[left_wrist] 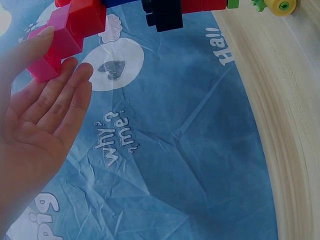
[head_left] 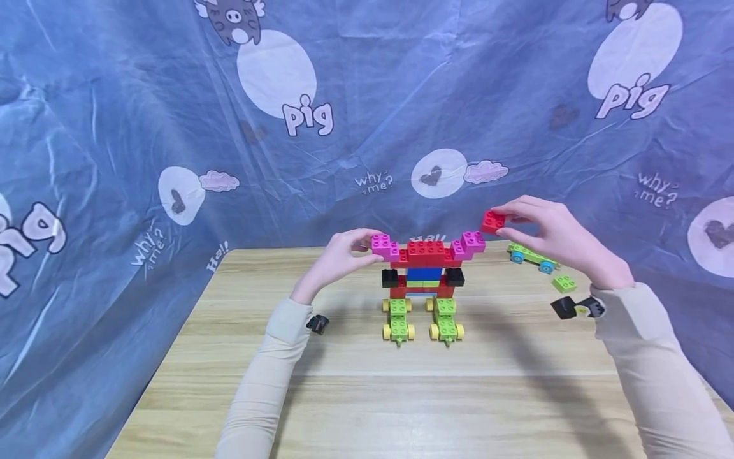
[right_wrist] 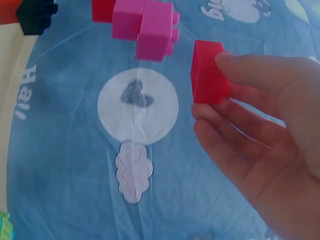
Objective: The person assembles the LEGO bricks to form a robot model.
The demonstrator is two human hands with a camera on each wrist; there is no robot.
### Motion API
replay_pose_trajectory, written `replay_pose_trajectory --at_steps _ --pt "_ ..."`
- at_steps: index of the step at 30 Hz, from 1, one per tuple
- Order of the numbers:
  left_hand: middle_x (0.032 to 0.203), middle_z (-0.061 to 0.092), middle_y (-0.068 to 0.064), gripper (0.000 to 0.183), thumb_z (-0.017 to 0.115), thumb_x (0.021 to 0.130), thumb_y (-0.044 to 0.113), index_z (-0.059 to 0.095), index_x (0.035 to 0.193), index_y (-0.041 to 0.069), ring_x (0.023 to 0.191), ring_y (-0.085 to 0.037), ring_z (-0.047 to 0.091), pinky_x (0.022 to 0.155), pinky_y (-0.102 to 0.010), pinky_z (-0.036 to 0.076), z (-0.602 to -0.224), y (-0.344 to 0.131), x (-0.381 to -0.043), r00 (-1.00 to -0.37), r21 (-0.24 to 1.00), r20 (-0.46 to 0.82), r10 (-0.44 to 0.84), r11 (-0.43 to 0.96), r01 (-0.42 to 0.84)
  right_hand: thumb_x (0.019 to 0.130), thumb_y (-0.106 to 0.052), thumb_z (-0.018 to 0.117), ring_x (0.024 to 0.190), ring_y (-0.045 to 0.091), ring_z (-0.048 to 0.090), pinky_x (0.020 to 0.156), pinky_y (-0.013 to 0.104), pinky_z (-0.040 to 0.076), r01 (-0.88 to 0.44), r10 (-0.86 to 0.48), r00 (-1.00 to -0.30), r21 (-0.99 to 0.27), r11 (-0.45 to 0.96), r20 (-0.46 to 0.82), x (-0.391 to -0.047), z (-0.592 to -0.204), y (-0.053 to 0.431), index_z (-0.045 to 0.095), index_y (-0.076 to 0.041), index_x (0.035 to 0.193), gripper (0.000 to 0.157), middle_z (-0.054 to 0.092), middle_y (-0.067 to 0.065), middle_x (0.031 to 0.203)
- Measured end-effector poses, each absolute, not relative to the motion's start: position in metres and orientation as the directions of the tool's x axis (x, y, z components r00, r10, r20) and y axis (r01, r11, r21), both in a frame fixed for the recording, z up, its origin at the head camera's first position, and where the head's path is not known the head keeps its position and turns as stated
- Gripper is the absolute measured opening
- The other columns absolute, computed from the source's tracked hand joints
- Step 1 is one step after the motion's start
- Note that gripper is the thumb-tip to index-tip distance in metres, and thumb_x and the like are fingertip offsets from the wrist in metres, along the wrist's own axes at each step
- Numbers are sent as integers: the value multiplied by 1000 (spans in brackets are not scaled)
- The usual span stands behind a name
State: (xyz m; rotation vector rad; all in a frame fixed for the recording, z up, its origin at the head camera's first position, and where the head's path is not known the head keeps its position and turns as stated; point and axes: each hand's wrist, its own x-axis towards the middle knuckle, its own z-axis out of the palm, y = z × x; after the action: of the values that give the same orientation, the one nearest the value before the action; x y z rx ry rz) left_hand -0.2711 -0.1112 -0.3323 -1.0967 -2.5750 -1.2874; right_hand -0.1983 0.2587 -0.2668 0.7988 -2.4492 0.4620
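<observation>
A robot-like figure of toy bricks stands upright on the table, with a red brick row (head_left: 425,253) across its top and a blue brick (head_left: 424,275) below. Two green wheeled bases (head_left: 398,326) with yellow wheels carry it. My left hand (head_left: 346,256) pinches the pink brick (left_wrist: 44,67) at the figure's left end between thumb and fingers. In my right hand (head_left: 545,231) a loose red brick (right_wrist: 207,72) is pinched, its hollow underside facing the figure. It hovers just above and right of the pink brick (head_left: 473,241) at the figure's right end, apart from it.
Behind my right hand sits a green wheeled base (head_left: 530,256) with blue wheels. A small green brick (head_left: 564,283) lies near it on the wooden table (head_left: 367,408). A blue printed cloth (head_left: 367,127) hangs close behind the table's back edge.
</observation>
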Motion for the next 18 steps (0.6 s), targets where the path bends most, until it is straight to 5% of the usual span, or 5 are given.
replay_pose_trajectory --at_steps 4,18 --pt "109 67 2 43 72 81 32 61 120 19 95 -10 64 87 -25 55 -333 -112 -272 -747 681 344 569 397 615 74 -10 78 90 14 64 82 -5 38 -636 -477 -686 -134 760 550 -203 -266 250 66 -11 114 42 68 2 105" --pt "110 67 0 45 72 81 31 60 122 17 96 -12 64 89 -32 56 -333 -113 -271 -746 678 347 568 398 618 75 -7 76 89 16 66 77 26 55 -721 -574 -630 -120 682 523 -216 -265 219 66 -7 111 37 68 3 103"
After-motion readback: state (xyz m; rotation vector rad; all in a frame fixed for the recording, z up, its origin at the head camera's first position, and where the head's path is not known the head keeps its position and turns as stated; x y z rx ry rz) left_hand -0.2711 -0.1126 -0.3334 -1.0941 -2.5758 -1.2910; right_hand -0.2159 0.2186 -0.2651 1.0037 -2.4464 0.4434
